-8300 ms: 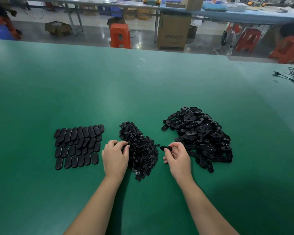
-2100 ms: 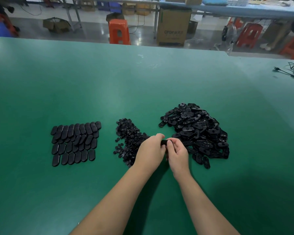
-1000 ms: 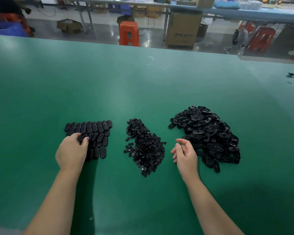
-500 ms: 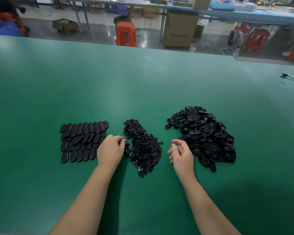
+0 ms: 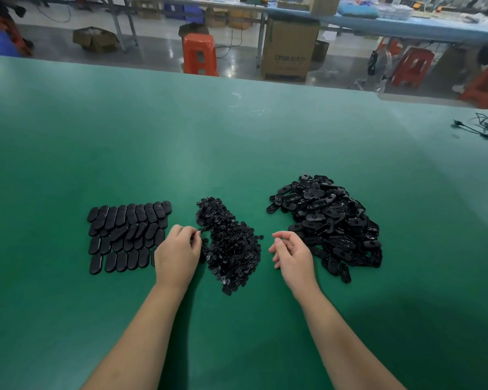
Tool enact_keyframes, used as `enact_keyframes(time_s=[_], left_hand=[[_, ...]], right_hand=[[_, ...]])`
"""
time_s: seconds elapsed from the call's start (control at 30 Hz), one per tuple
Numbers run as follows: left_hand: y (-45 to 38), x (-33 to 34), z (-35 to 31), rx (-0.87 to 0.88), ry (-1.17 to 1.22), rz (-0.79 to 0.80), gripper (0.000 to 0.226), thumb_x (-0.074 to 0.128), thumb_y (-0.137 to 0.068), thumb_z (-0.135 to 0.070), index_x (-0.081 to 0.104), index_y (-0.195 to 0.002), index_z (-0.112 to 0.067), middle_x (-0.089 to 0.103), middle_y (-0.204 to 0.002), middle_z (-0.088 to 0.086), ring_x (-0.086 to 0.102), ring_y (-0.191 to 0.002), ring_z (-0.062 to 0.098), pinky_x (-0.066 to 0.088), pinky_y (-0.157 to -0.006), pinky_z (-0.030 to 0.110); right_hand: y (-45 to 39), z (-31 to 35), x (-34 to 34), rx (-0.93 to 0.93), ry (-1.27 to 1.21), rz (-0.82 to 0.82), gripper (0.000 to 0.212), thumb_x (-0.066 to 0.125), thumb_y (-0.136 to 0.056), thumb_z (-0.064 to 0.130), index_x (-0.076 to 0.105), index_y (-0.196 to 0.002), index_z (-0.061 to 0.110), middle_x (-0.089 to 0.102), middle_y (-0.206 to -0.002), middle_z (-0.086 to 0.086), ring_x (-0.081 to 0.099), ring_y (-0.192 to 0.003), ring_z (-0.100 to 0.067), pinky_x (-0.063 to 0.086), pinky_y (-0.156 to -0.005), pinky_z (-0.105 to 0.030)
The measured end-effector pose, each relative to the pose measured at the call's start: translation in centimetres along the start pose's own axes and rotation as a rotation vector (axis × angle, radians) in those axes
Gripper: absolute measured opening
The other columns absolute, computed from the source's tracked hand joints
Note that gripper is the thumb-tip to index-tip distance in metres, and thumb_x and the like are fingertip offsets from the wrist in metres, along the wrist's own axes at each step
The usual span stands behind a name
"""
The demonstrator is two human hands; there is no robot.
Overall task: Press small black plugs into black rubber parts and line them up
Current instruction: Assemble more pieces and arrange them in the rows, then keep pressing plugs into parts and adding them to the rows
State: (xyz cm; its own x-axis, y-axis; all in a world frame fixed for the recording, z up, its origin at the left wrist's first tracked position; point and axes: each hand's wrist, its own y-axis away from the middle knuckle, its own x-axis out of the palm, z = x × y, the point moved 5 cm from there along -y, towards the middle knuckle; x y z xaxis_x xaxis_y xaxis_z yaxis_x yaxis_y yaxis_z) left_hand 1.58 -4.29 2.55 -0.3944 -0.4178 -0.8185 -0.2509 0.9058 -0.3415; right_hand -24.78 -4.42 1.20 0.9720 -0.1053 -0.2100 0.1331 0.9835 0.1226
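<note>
Rows of finished black oval rubber parts [image 5: 127, 235] lie lined up on the left of the green table. A heap of small black plugs [image 5: 231, 246] sits in the middle, and a loose pile of unfilled oval rubber parts [image 5: 327, 220] lies on the right. My left hand [image 5: 178, 253] is at the left edge of the plug heap, its curled fingertips pinching at a plug there. My right hand [image 5: 292, 253] hovers between the two heaps with loosely curled fingers, holding nothing, just beside the rubber parts pile.
The green table [image 5: 237, 142] stretches far ahead and to both sides. Black cables [image 5: 482, 128] lie at the far right edge. Beyond the table stand an orange stool [image 5: 200, 53] and a cardboard box [image 5: 289, 52].
My left hand left the lined-up rows and moved right to the plug heap, where its fingers have closed at the edge. My right hand has stayed empty by the rubber parts pile.
</note>
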Motion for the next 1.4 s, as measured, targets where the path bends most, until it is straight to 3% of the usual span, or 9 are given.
enact_keyframes(time_s=[0.1, 0.37, 0.63, 0.73, 0.83, 0.93, 1.03, 1.2, 1.4], left_hand=[[0.3, -0.4, -0.4, 0.052, 0.026, -0.048, 0.009, 0.067, -0.095, -0.017, 0.071, -0.089, -0.011, 0.062, -0.076, -0.001, 0.051, -0.050, 0.017, 0.038, -0.043, 0.025], [0.5, 0.0, -0.2, 0.047, 0.147, -0.017, 0.007, 0.059, -0.097, -0.016, 0.061, -0.091, -0.014, 0.059, -0.075, -0.005, 0.055, -0.060, 0.016, 0.045, -0.053, 0.032], [0.7, 0.0, -0.5, 0.120, 0.181, -0.024, 0.002, 0.062, -0.095, -0.010, 0.062, -0.093, -0.010, 0.059, -0.076, -0.003, 0.056, -0.062, 0.016, 0.049, -0.053, 0.036], [0.7, -0.1, -0.6, 0.126, 0.196, -0.025, 0.002, 0.062, -0.095, -0.008, 0.063, -0.094, -0.010, 0.060, -0.077, -0.003, 0.056, -0.064, 0.016, 0.050, -0.055, 0.037], [0.8, 0.0, -0.5, 0.124, 0.218, -0.035, 0.005, 0.063, -0.095, -0.006, 0.064, -0.099, -0.008, 0.064, -0.083, -0.001, 0.060, -0.069, 0.016, 0.053, -0.061, 0.036], [0.8, 0.1, -0.4, 0.122, 0.223, -0.052, 0.013, 0.062, -0.096, -0.006, 0.066, -0.108, -0.005, 0.070, -0.095, 0.003, 0.066, -0.082, 0.019, 0.055, -0.072, 0.034], [0.8, 0.0, -0.4, 0.130, 0.221, -0.072, 0.019, 0.063, -0.096, -0.005, 0.067, -0.114, -0.004, 0.073, -0.103, 0.004, 0.070, -0.090, 0.019, 0.054, -0.082, 0.028], [0.8, 0.0, -0.3, 0.133, 0.217, -0.085, 0.020, 0.064, -0.095, -0.007, 0.069, -0.115, -0.007, 0.076, -0.103, 0.002, 0.072, -0.087, 0.016, 0.056, -0.080, 0.028], [0.7, 0.1, -0.1, 0.052, 0.223, -0.061, 0.010, 0.063, -0.096, -0.010, 0.065, -0.105, -0.014, 0.070, -0.081, -0.005, 0.058, -0.061, 0.010, 0.044, -0.058, 0.023]], right_hand=[[-0.5, 0.1, -1.2, 0.049, 0.035, -0.008, 0.017, 0.054, -0.102, 0.014, 0.066, -0.100, 0.026, 0.069, -0.084, 0.002, 0.058, -0.063, -0.005, 0.050, -0.056, -0.023], [-2.5, 2.5, -7.8, -0.028, 1.097, 0.028, 0.019, 0.058, -0.100, 0.024, 0.065, -0.118, 0.023, 0.062, -0.115, 0.002, 0.065, -0.096, -0.020, 0.054, -0.083, -0.036], [-2.2, 2.2, -6.8, -0.082, 1.227, 0.248, 0.029, 0.063, -0.097, 0.029, 0.057, -0.125, 0.027, 0.055, -0.107, 0.011, 0.057, -0.095, -0.014, 0.045, -0.077, -0.030], [-2.1, 2.3, -5.9, -0.127, 1.087, 0.198, 0.032, 0.059, -0.098, 0.020, 0.055, -0.130, 0.023, 0.059, -0.095, 0.012, 0.059, -0.083, -0.013, 0.044, -0.071, -0.029], [-2.2, 2.1, -5.4, -0.051, 0.631, 0.133, 0.035, 0.058, -0.098, 0.008, 0.059, -0.131, 0.020, 0.059, -0.088, 0.004, 0.064, -0.070, -0.016, 0.056, -0.067, -0.032], [-1.9, 1.9, -4.3, 0.072, 0.106, 0.120, 0.035, 0.053, -0.099, -0.004, 0.063, -0.129, 0.012, 0.065, -0.102, -0.009, 0.076, -0.079, -0.017, 0.061, -0.074, -0.024], [-1.5, 1.6, -3.1, 0.141, -0.147, 0.066, 0.021, 0.052, -0.101, -0.003, 0.065, -0.115, 0.006, 0.073, -0.102, -0.017, 0.077, -0.087, -0.019, 0.061, -0.075, -0.022], [-0.6, 0.6, -0.9, 0.172, -0.276, 0.040, 0.017, 0.043, -0.108, 0.008, 0.057, -0.116, 0.009, 0.074, -0.103, -0.013, 0.077, -0.086, -0.025, 0.063, -0.070, -0.029], [-0.4, -0.3, -0.3, 0.116, -0.283, -0.027, 0.006, 0.048, -0.106, 0.013, 0.053, -0.110, 0.013, 0.077, -0.092, -0.008, 0.075, -0.073, -0.027, 0.059, -0.060, -0.030]])
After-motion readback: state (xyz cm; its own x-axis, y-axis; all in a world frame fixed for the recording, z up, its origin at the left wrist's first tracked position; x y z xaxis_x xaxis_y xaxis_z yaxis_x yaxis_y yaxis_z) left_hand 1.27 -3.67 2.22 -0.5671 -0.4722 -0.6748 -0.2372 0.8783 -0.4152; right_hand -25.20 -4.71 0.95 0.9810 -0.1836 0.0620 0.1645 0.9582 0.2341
